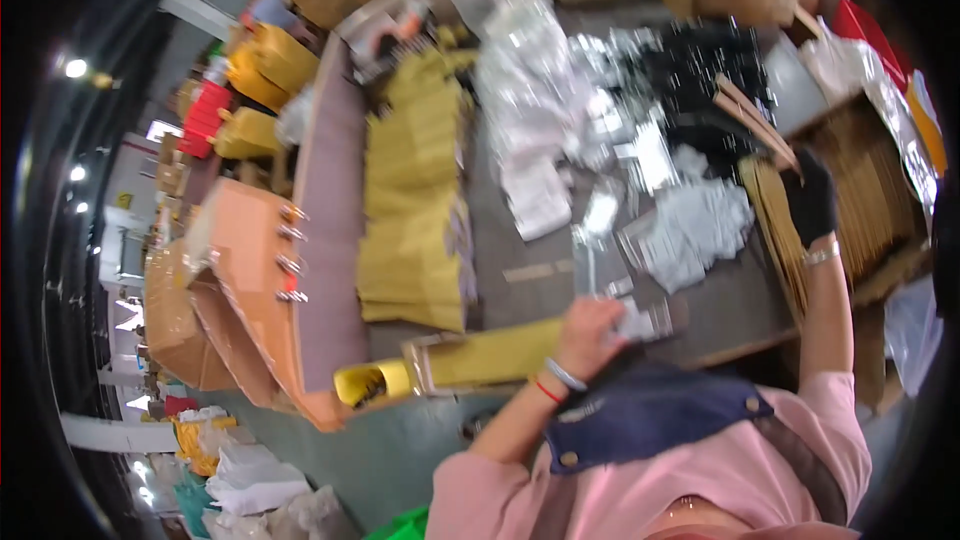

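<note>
My left hand (590, 337) is at the table's near edge, its bare fingers closed on a small clear plastic packet (648, 321); motion blur hides the packet's contents. Beside that hand lies a long olive-yellow strip (495, 352), which ends on the left in an open yellow tube-like piece (372, 382). At the right, my right hand (810, 198) wears a black glove. Two narrow brown paper or cardboard strips (752, 118) stick out from its closed fingers. Below and around it, a carton (885, 285) holds a dense row of brown flat sheets (868, 195).
Olive-yellow mailers (415, 190) lie stacked on the left of the table. Clear plastic bags (535, 90), grey bags (695, 230) and glossy black packets (710, 70) cover its middle and far side. An open carton (225, 310) stands beyond the left side board (335, 210).
</note>
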`<state>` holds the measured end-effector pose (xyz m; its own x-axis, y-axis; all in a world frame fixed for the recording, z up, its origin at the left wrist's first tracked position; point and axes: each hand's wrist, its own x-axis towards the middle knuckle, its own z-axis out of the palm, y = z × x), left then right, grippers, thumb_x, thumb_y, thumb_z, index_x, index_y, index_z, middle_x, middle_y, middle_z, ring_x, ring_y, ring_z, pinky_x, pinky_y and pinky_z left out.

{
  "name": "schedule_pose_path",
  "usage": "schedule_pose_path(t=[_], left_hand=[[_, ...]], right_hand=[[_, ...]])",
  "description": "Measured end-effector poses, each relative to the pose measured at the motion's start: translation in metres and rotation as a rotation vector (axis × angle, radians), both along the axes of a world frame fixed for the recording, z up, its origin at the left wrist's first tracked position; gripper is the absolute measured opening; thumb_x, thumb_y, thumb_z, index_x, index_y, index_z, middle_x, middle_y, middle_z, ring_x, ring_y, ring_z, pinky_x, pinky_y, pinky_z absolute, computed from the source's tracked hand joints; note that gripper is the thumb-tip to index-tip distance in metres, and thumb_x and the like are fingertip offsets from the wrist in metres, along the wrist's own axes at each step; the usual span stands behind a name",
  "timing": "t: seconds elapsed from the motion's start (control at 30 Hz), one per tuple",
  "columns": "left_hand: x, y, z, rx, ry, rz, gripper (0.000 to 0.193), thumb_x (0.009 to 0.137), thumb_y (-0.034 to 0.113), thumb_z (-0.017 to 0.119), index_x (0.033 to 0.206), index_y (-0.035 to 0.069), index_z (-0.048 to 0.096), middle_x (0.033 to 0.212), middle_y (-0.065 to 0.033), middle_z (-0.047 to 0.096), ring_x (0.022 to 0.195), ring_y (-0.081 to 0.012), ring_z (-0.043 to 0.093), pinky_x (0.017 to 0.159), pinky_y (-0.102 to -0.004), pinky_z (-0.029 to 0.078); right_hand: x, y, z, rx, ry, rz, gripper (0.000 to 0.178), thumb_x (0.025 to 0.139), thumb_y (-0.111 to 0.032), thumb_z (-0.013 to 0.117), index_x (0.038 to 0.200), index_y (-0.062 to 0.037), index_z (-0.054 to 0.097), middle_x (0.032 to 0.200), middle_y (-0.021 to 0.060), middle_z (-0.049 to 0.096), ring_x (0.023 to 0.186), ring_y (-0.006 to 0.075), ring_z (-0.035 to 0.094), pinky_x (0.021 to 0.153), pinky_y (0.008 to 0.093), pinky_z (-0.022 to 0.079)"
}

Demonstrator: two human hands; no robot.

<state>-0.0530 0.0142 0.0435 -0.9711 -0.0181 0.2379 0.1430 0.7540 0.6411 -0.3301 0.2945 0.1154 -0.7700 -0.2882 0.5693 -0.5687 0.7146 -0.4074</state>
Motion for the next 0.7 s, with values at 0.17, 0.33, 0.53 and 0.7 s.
schedule_pose_path(t=[0.17, 0.33, 0.53, 0.7], left_hand=[[0.022, -0.001, -0.019, -0.078, -0.085, 0.067, 0.046, 0.060, 0.015, 0.080, 0.103, 0.009, 0.065, 0.114, -0.0053, 0.062, 0.102, -0.0314, 0.051, 0.087, -0.0417, 0.043], [0.035, 0.009, -0.014, -0.166, -0.069, 0.071, 0.044, 0.061, 0.014, 0.079, 0.103, 0.011, 0.065, 0.116, -0.0013, 0.061, 0.103, -0.0284, 0.051, 0.086, -0.0417, 0.042], [0.050, 0.012, -0.022, -0.336, -0.039, 0.052, 0.044, 0.065, 0.016, 0.075, 0.108, 0.014, 0.065, 0.120, 0.0041, 0.059, 0.102, -0.0241, 0.050, 0.086, -0.0394, 0.038], [0.057, 0.013, -0.020, -0.372, -0.073, 0.072, 0.044, 0.068, 0.018, 0.073, 0.111, 0.014, 0.064, 0.122, 0.0051, 0.058, 0.101, -0.0230, 0.050, 0.088, -0.0392, 0.035]], right_hand=[[0.027, -0.013, -0.023, -0.007, -0.134, -0.013, 0.018, 0.088, -0.016, 0.066, 0.092, 0.0010, 0.064, 0.070, 0.0047, 0.059, 0.066, 0.0131, 0.054, 0.062, 0.0280, 0.044], [0.015, -0.012, -0.035, -0.321, -0.530, -0.101, 0.025, 0.086, -0.025, 0.070, 0.088, -0.0001, 0.069, 0.067, -0.0012, 0.053, 0.068, 0.0061, 0.048, 0.059, 0.0255, 0.040], [-0.005, -0.007, -0.050, -0.087, -0.351, -0.025, 0.031, 0.087, -0.033, 0.067, 0.094, -0.0029, 0.070, 0.073, 0.0081, 0.064, 0.070, 0.0156, 0.059, 0.066, 0.0287, 0.045], [0.019, -0.025, -0.018, -0.077, -0.308, -0.110, 0.028, 0.087, -0.028, 0.067, 0.091, 0.0002, 0.068, 0.068, 0.0073, 0.059, 0.065, 0.0124, 0.055, 0.062, 0.0275, 0.044]])
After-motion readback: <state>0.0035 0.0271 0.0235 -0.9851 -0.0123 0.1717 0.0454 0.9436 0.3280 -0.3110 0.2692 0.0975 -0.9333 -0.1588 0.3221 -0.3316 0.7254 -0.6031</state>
